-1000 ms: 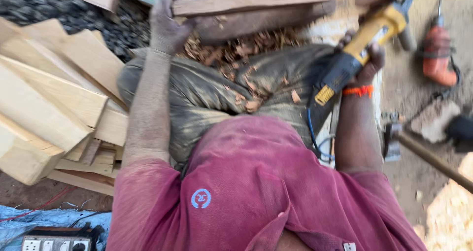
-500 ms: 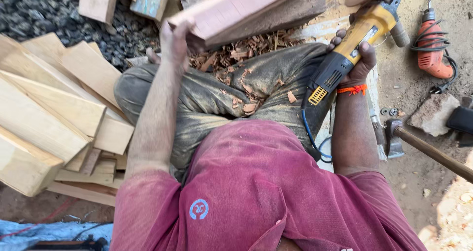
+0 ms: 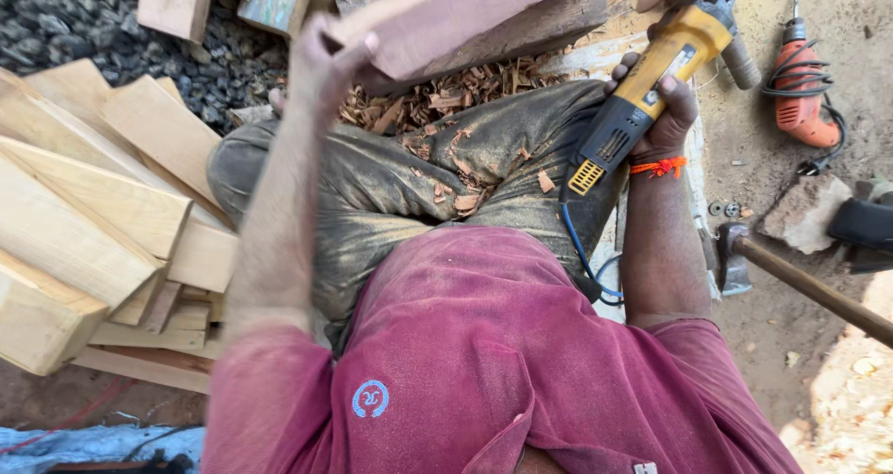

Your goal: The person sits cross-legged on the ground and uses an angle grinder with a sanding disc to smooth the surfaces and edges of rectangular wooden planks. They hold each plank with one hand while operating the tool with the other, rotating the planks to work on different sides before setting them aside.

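Head view: the left hand (image 3: 327,57) has its fingers curled tight round the near end of a reddish wooden plank (image 3: 456,13), which slants up and away above a dark timber block (image 3: 521,27), its far end cut off by the top edge. The right hand (image 3: 662,102) is clamped round the yellow and black body of an angle grinder (image 3: 642,93), whose head is partly lost at the top edge, a blue cord (image 3: 579,251) trailing from its tail. Wood chips (image 3: 437,97) litter the dusty trousers (image 3: 419,186); pale planks (image 3: 102,204) lie stacked at left, an orange drill (image 3: 802,93) and a hammer (image 3: 791,274) at right.
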